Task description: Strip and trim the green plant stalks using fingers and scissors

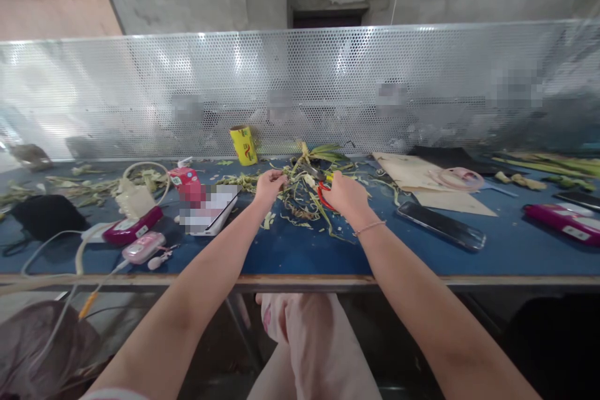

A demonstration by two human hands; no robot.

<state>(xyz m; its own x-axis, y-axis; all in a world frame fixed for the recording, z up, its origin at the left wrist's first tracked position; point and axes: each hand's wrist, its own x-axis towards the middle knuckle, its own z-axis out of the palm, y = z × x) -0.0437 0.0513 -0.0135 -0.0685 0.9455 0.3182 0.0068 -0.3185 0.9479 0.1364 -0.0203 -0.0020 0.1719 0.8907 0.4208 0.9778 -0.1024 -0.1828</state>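
My right hand [347, 192] is closed around the handles of a pair of pruning shears [324, 195], red and yellow at the grip. Their dark blades point left into a loose heap of pale green plant trimmings [302, 206]. My left hand [270, 187] is pinched at the heap's left side, on what looks like a thin plant stem; the fingertips are small and partly hidden. Between and just beyond both hands, a leafy green plant piece [323, 153] rises from the heap. Curled, dry strands lie below it on the blue tabletop [304, 256].
A yellow roll [244, 145] stands near the perforated metal screen [319, 87]. Left are a phone on a white box [210, 212], a red packet [186, 184] and corded purple devices [134, 225]. Right are a dark phone [440, 225], cardboard [407, 172] and another purple device [562, 223].
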